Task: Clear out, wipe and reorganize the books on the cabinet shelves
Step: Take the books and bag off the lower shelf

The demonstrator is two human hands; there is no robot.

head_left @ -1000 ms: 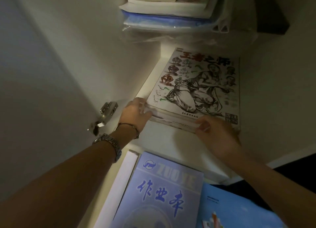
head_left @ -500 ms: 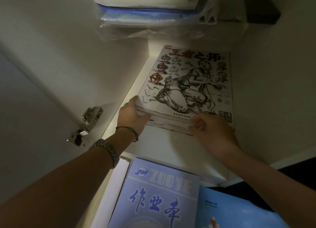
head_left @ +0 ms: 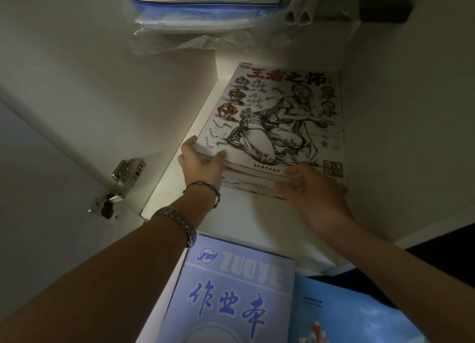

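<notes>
2 hands grip the stack of flat sketch-cover art books (head_left: 277, 126) on the white cabinet shelf (head_left: 246, 214): your left hand (head_left: 199, 162) pinches its near-left corner, your right hand (head_left: 312, 191) curls on its front edge. Keep it level.

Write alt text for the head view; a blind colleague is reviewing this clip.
Both hands grip the near edge of a stack of books topped by a sketch-art book on a white cabinet shelf: left hand at its corner, right hand further right. A blue notebook lies nearer.
</notes>
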